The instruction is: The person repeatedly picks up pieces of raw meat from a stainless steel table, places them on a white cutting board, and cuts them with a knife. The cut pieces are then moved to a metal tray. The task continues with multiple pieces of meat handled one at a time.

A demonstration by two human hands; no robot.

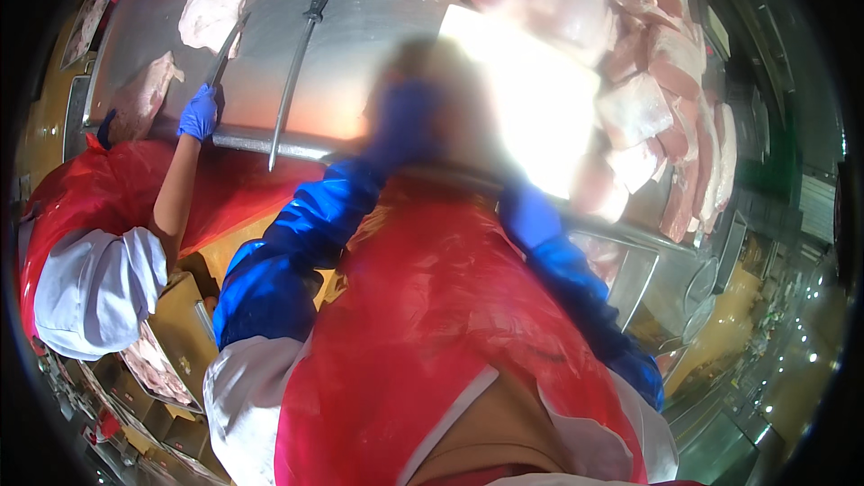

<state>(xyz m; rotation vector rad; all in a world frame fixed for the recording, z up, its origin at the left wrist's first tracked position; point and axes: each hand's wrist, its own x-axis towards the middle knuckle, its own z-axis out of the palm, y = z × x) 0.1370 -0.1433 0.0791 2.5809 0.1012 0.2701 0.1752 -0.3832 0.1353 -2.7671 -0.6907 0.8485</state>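
Observation:
My left hand [405,121], in a blue glove, is over the near part of the metal table. A hazy smear covers it, so its fingers do not show. Just right of it is a blurred brownish shape [468,121] that I cannot make out; whether the hand touches it is unclear. Down at the table's front edge is my right hand [533,214], also blue-gloved and blurred, with hidden fingers. Beyond it a white board [540,99] glares brightly. Whether either hand holds anything cannot be seen.
Cut meat slabs [648,103] pile up at the right and back. A black-handled sharpening steel [300,67] lies across the metal table [261,81], its tip past the front edge. At left, a co-worker's gloved hand [198,113] holds a knife [225,54] by a pale meat piece [216,9].

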